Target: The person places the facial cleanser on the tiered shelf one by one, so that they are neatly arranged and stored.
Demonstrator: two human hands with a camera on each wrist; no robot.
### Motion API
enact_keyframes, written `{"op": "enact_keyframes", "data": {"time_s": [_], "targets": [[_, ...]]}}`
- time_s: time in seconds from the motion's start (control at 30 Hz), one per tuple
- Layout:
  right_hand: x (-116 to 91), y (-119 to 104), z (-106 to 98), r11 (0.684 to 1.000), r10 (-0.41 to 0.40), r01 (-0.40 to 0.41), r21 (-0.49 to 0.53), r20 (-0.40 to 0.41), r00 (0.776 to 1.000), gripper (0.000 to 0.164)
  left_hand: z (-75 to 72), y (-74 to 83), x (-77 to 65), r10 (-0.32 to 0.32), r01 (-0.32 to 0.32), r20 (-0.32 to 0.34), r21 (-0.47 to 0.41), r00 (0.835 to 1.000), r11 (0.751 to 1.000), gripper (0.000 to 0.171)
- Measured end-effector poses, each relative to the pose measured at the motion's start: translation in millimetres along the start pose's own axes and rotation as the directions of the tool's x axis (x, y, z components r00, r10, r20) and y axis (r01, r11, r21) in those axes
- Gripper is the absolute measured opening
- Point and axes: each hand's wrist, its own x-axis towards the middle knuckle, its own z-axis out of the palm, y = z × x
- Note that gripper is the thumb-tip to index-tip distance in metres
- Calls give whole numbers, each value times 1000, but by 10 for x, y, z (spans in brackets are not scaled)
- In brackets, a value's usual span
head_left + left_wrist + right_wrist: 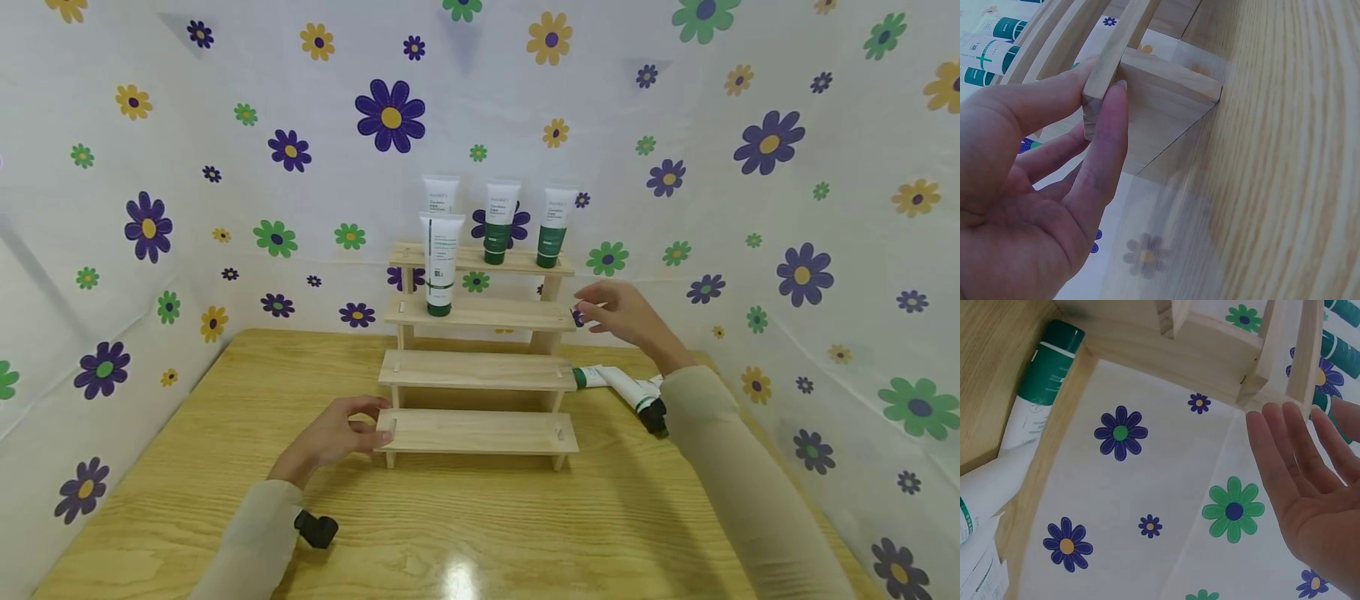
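A wooden four-step display stand [480, 369] stands on the table. My left hand [337, 433] pinches the left end of its lowest board, with the thumb and fingers [1107, 131] on opposite faces. My right hand [618, 312] is beside the stand's right end, near the upper boards. Its fingers [1266, 447] are loosely extended and hold nothing. On the top board, two white-and-green tubes [501, 221] stand at the middle and right. A third tube [441, 190] at the left is partly hidden by another white tube [441, 265], upright on the second board from the top.
More tubes [626, 387] lie on the wooden table [457, 517] to the right of the stand, partly covered by my right sleeve. One tube's green cap end [1060, 353] lies close to the stand's side. A flower-printed white sheet [480, 100] hangs around the table.
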Motion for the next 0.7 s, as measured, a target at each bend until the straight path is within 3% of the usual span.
{"op": "enact_keyframes", "data": {"time_s": [0.33, 0.7], "targets": [[-80, 325, 1, 992, 111, -108, -62, 46, 993, 38, 12, 11, -2, -12, 12, -5, 3, 1000, 1000, 60], [-222, 635, -7, 971, 187, -164, -172, 127, 974, 38, 5, 23, -9, -6, 6, -3, 12, 1000, 1000, 60]]}}
